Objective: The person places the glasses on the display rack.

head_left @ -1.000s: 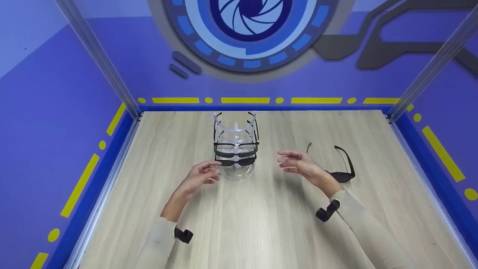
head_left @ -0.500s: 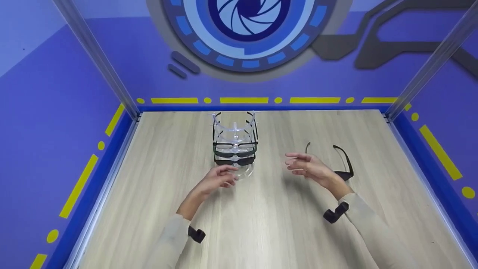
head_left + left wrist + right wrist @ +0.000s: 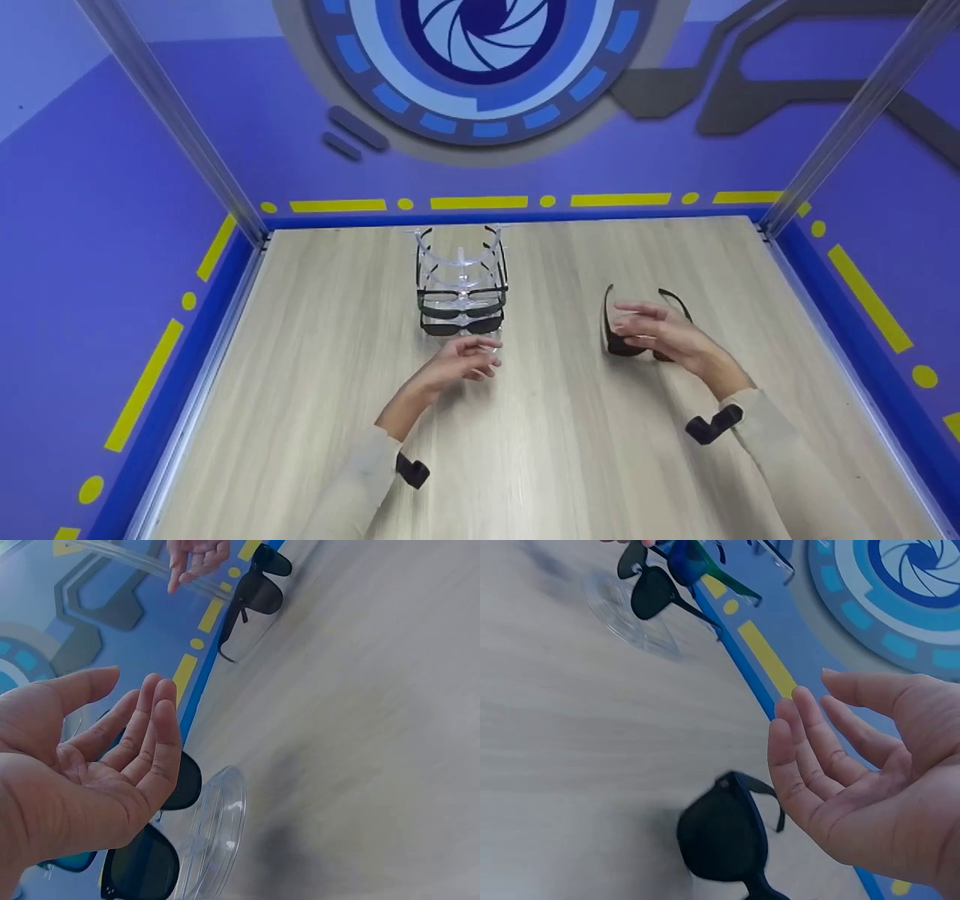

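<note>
My right hand [image 3: 667, 336] hovers over a pair of black sunglasses [image 3: 624, 346] lying on the table with temples pointing away; its fingers are loosely bent and hold nothing. In the right wrist view the dark lens of these sunglasses [image 3: 724, 832] shows just beyond the fingers. My left hand [image 3: 457, 364], relaxed and holding nothing, is in front of a clear display stand [image 3: 461, 259]. On the stand sit black sunglasses [image 3: 480, 325] lowest, green-framed dark glasses [image 3: 450, 311] above them, and black-framed clear-lens glasses [image 3: 469, 295] on top. The left hand partly hides the stand's base.
The pale wooden table [image 3: 540, 450] is bordered by blue walls [image 3: 172, 150] with yellow markings at the back and sides. Metal posts [image 3: 172, 120] stand in the corners. A small black camera [image 3: 712, 424] is strapped on each sleeve.
My right hand has moved rightward over the loose sunglasses. My left hand has shifted right, from the stand's left side to in front of its base. The head view has turned slightly.
</note>
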Tool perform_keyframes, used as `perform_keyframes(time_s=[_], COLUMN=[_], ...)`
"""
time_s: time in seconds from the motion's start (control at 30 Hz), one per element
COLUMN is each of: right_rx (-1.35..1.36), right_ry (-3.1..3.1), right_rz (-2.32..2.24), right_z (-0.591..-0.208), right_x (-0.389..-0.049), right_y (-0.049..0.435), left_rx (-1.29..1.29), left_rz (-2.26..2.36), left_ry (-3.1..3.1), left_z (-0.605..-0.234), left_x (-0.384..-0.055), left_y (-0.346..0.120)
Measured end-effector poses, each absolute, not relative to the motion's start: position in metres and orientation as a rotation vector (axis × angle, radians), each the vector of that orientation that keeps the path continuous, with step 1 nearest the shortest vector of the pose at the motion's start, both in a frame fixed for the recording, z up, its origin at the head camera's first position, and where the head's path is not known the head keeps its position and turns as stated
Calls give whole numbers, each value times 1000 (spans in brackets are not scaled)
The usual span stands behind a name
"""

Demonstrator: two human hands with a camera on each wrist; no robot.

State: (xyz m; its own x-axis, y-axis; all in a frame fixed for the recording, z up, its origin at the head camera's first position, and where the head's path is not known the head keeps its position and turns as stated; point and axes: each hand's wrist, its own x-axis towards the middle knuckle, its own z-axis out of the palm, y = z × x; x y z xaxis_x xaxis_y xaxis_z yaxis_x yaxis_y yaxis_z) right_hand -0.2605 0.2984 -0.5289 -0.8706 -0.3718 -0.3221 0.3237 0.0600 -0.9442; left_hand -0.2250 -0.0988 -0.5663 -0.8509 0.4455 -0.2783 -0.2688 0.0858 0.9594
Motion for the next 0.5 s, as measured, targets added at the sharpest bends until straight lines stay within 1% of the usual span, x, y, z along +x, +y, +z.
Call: perform_keyframes(time_s=[0.2,0.5], right_rx=[-18,-12], right_ry=[1816,1735], right_rz=[-1910,-1999], right_z=[-528,-529], right_x=[-257,-255], right_y=[325,365], left_rx=[227,241], left_rz=[1790,1805], left_ry=[1816,1771], left_z=[-566,-570], left_x=[-228,-237], left_y=[-81,-53])
